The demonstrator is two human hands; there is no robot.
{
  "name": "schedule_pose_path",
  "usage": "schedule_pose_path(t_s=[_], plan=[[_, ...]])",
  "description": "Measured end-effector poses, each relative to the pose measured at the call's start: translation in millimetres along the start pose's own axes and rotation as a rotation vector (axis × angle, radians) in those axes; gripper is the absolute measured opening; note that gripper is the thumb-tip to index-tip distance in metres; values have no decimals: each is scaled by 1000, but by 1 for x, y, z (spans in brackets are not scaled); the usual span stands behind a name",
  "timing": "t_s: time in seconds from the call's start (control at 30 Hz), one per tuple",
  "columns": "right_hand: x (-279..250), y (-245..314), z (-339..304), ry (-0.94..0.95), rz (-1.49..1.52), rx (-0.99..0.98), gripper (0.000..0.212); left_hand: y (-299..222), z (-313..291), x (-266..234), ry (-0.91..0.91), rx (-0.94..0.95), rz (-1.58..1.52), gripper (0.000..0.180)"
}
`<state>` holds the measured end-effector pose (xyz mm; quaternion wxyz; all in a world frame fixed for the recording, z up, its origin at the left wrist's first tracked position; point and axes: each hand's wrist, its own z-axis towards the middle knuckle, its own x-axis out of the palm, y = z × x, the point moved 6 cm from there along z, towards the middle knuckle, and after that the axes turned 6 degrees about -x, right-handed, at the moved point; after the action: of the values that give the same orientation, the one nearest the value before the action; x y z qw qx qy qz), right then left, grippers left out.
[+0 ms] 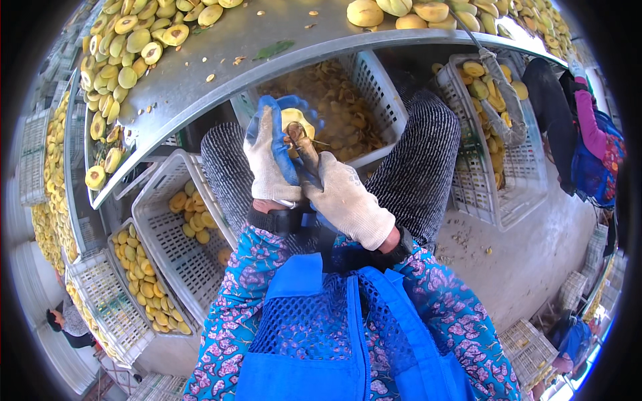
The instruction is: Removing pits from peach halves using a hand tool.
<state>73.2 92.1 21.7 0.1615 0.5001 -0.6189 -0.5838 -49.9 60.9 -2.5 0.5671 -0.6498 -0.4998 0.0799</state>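
fruit halves (139, 41) lie heaped along the left edge of the metal tabletop (221, 50), and more run toward its right end; a green leaf (273, 49) lies close to the near edge among small bits (239, 60). under that near edge, between the knees (431, 123), a white crate (378, 83) holds brown scraps (354, 134). a left crate (148, 210) has yellow pieces (194, 215) at its bottom, a right crate (528, 177) carries more, and grey floor (488, 260) stretches past it toward a co-worker (594, 168) in blue. the left hand (271, 155), gloved in white and blue, has its fingers closed around a pale yellow fruit (301, 120), above the left side of the white crate. the right hand (348, 197), gloved too, meets it from the near side, fingers curled in; something brown (304, 148), thumb or handle, shows at the fruit's near side, and whether this hand grips anything cannot be told.
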Motion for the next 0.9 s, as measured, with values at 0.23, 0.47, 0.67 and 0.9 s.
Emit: schedule_pose_path(t_s=[0.23, 0.47, 0.67, 0.9], plan=[[21, -17, -13, 468, 920, 322, 17, 2, -3, 4, 86, -193, 144, 28], [28, -5, -23, 799, 1763, 299, 31, -8, 2, 19, 174, -130, 43, 37], [7, -31, 2, 396, 1130, 278, 27, -84, 4, -62, -157, 262, -93, 47], [-6, -70, 29, 120, -206, 35, 37, -171, -24, -163, -658, 460, 793, 25]])
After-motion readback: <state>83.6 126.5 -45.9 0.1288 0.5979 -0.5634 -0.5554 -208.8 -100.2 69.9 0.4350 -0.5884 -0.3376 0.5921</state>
